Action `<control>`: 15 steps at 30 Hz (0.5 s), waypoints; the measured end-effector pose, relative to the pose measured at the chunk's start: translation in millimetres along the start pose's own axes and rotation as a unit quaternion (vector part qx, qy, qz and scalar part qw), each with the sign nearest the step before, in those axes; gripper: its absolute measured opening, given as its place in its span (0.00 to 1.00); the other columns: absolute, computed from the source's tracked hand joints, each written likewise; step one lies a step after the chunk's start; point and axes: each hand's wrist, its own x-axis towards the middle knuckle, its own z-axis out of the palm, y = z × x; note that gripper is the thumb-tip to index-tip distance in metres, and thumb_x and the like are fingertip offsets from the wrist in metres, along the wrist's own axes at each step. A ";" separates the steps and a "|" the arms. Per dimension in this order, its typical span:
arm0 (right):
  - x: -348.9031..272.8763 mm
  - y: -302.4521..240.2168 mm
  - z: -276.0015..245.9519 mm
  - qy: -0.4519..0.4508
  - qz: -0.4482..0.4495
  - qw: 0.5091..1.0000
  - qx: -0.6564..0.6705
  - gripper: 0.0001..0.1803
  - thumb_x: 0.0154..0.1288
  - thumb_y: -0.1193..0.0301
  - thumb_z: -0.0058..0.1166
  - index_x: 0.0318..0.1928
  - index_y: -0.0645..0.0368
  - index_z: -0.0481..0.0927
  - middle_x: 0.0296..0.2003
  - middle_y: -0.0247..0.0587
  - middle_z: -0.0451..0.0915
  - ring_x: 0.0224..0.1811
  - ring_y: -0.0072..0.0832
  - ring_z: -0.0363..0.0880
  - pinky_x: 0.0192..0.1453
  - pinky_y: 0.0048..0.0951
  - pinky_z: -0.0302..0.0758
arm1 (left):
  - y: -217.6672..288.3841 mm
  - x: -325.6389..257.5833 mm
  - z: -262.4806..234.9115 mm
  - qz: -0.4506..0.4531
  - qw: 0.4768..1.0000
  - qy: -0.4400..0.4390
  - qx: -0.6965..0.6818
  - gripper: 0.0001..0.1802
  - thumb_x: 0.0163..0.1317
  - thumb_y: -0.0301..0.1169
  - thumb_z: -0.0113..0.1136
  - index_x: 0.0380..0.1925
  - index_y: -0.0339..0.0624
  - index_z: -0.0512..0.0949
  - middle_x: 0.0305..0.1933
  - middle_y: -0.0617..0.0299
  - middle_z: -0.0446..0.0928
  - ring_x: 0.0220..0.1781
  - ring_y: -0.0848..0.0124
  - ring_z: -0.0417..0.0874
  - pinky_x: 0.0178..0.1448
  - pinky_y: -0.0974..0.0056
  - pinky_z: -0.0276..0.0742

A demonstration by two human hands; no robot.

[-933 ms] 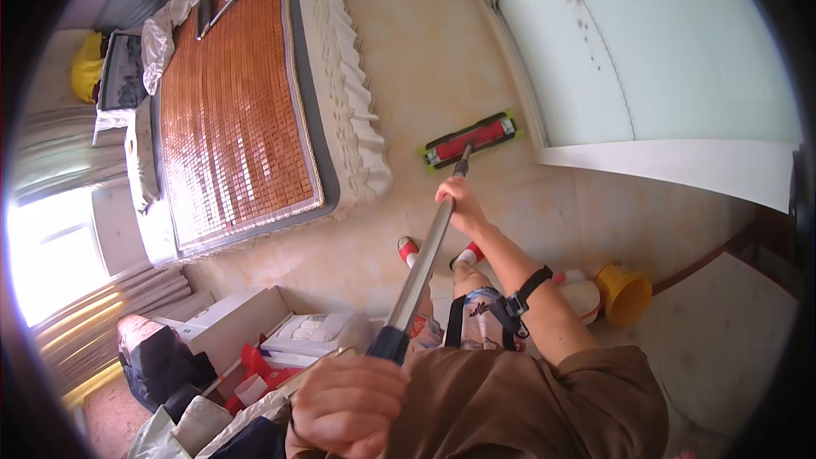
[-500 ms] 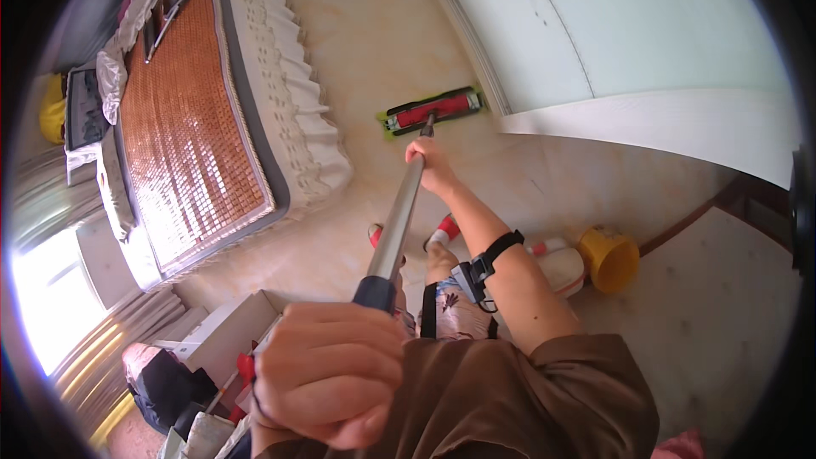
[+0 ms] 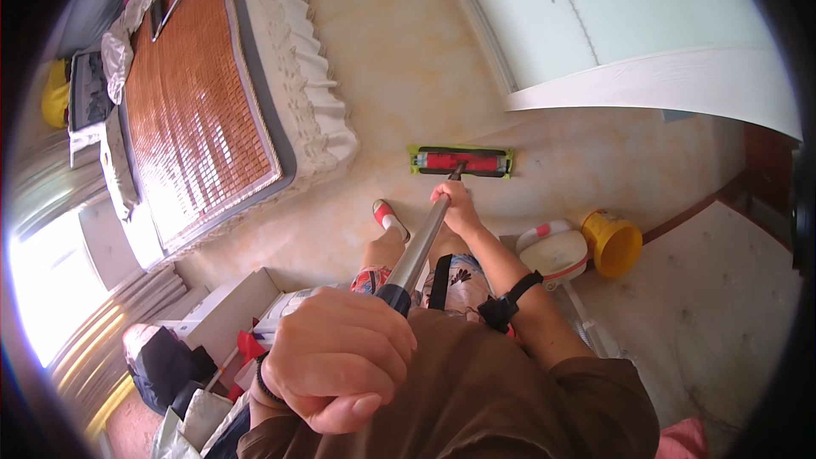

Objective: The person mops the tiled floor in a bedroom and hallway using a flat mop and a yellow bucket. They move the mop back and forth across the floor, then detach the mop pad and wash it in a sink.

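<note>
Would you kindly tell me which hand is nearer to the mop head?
Right. The right hand grips the pole lower down, towards the mop head; the left hand holds its upper end, farther away.

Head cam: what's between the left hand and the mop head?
In the head view, the silver pole runs between the left hand and the mop head, with the right hand gripping it near the mop head.
</note>
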 end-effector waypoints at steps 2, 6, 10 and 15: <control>-4.6 -6.8 4.8 -0.010 0.005 1.000 0.022 0.04 0.52 0.80 0.52 0.27 0.56 0.74 0.28 0.39 0.76 0.38 0.38 0.72 0.43 0.35 0.69 | 6.6 -22.2 -1.3 0.005 1.000 0.008 0.000 0.10 0.56 0.24 0.51 0.17 0.34 0.73 0.18 0.55 0.73 0.20 0.58 0.77 0.30 0.58 0.78; -15.4 -32.0 21.0 -0.063 -0.028 0.997 -0.021 0.06 0.51 0.81 0.51 0.26 0.56 0.72 0.27 0.38 0.75 0.36 0.38 0.70 0.43 0.36 0.68 | 39.9 -73.5 6.8 0.014 0.997 0.051 0.058 0.13 0.65 0.28 0.48 0.20 0.39 0.73 0.18 0.58 0.77 0.18 0.63 0.80 0.28 0.59 0.83; -18.8 -59.1 51.0 -0.148 -0.093 0.985 -0.003 0.06 0.49 0.81 0.51 0.27 0.56 0.72 0.28 0.38 0.74 0.38 0.40 0.71 0.45 0.38 0.68 | 76.3 -118.1 14.6 0.036 0.960 0.201 0.191 0.14 0.63 0.30 0.51 0.17 0.44 0.68 0.16 0.62 0.75 0.17 0.67 0.79 0.24 0.63 0.80; -7.6 -70.4 108.6 -0.257 -0.086 0.961 0.048 0.05 0.50 0.77 0.53 0.30 0.55 0.73 0.32 0.43 0.75 0.42 0.44 0.73 0.45 0.42 0.70 | 83.7 -135.2 38.6 0.052 0.894 0.305 0.325 0.14 0.66 0.34 0.49 0.25 0.36 0.70 0.20 0.54 0.73 0.22 0.60 0.80 0.33 0.50 0.82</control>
